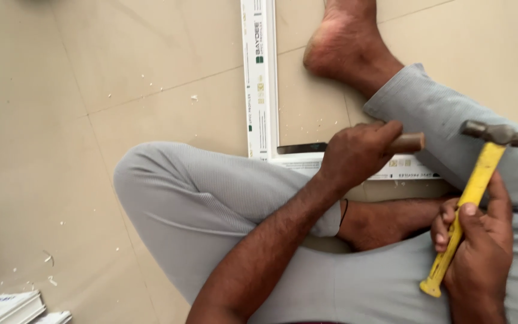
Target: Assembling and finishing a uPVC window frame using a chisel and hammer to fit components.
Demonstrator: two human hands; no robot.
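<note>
Now our left hand [355, 156] clenches a chisel [307, 147] against the white frame [260, 78] with its green-marked label strip; our right hand [481, 246] grips a yellow-handled hammer [472, 192]

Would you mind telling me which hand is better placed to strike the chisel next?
Probably the right hand: it grips the yellow hammer, raised beside the chisel handle. The left hand holds that chisel on the white frame.

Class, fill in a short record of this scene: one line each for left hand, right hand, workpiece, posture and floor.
Left hand: left hand grips a chisel laid flat, blade at the frame corner
Right hand: right hand holds a yellow hammer, head raised
Workpiece: white frame, L-shaped corner on the floor
Posture: seated, legs folded, bare foot beside the frame
Floor: beige tiles with white chips
</note>
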